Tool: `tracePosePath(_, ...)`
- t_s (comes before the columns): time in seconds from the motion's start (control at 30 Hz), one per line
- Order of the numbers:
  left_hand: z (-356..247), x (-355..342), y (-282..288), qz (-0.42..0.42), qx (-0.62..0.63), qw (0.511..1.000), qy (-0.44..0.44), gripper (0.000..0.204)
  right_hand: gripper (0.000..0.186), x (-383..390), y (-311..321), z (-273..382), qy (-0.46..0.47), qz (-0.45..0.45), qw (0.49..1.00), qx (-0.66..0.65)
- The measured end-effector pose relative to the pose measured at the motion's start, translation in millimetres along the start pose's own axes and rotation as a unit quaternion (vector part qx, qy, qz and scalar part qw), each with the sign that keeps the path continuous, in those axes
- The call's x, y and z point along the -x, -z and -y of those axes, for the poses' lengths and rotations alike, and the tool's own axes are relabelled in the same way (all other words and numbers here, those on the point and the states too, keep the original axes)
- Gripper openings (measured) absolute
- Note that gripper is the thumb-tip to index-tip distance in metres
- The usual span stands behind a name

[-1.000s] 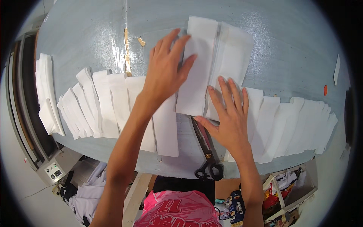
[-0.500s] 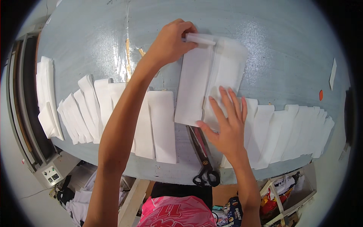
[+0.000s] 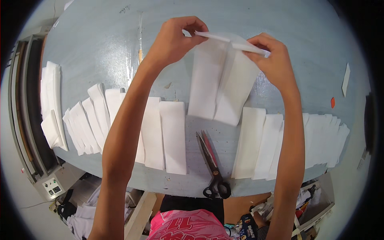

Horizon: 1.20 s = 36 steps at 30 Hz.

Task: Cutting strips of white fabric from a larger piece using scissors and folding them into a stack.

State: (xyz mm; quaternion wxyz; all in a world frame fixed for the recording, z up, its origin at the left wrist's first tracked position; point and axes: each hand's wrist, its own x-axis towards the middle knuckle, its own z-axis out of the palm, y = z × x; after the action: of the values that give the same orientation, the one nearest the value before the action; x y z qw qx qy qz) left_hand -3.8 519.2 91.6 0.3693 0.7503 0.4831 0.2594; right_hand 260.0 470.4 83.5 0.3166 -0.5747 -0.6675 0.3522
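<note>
Two white folded fabric strips [image 3: 205,80], side by side, hang or lie toward me from my two hands over the table's middle. Between its thumb and fingers my left hand [image 3: 182,36] pinches the far left corner of the left strip. My right hand [image 3: 272,56] likewise grips the far edge of the right strip [image 3: 236,88], its fingers bent around the folded end. Whether the two strips are joined at the top I cannot tell. Closer to me, black-handled scissors [image 3: 216,173] lie with blades slightly apart, pointing away.
Overlapping rows of white strips lie on the left [image 3: 173,136] and right [image 3: 250,140] of the grey-blue table [image 3: 168,184]. A white fabric stack [image 3: 50,92] is at the far left, beside a roller machine [image 3: 30,116]. A small orange piece [image 3: 333,103] lies at right.
My right hand has gone from flat on the strips' near part up to their far edge, and now grips it. The strips have shifted away from me, uncovering the scissors' blades.
</note>
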Motion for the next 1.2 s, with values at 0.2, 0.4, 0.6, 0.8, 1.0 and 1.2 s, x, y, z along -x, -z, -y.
tracePosePath(0.2,-69.4,27.9,47.0,-0.183,0.099,0.97,-0.125,0.019,0.022,28.0,32.5,91.6,0.231,-0.233,0.938,0.113)
tracePosePath(0.4,-71.0,134.6,8.1,-0.174,0.058,0.978,-0.104,0.031,0.029,104.8,-0.3,84.6,0.262,-0.232,0.926,0.143)
tracePosePath(0.6,-26.5,180.5,-56.1,-0.079,0.062,0.99,0.099,0.027,0.029,143.1,-62.9,12.4,0.029,-0.115,0.982,0.147)
tracePosePath(0.8,-23.1,188.7,-58.3,-0.085,0.055,0.986,0.132,0.032,0.036,157.9,-72.1,13.6,0.003,-0.095,0.986,0.135)
tracePosePath(1.0,-11.4,173.0,-48.8,-0.164,-0.004,0.976,0.145,0.031,0.039,139.9,-75.1,7.5,0.06,-0.085,0.974,0.199)
tracePosePath(1.2,64.6,64.6,-19.9,-0.276,-0.157,0.948,0.015,0.04,0.044,109.5,-97.0,20.3,0.064,-0.029,0.968,0.241)
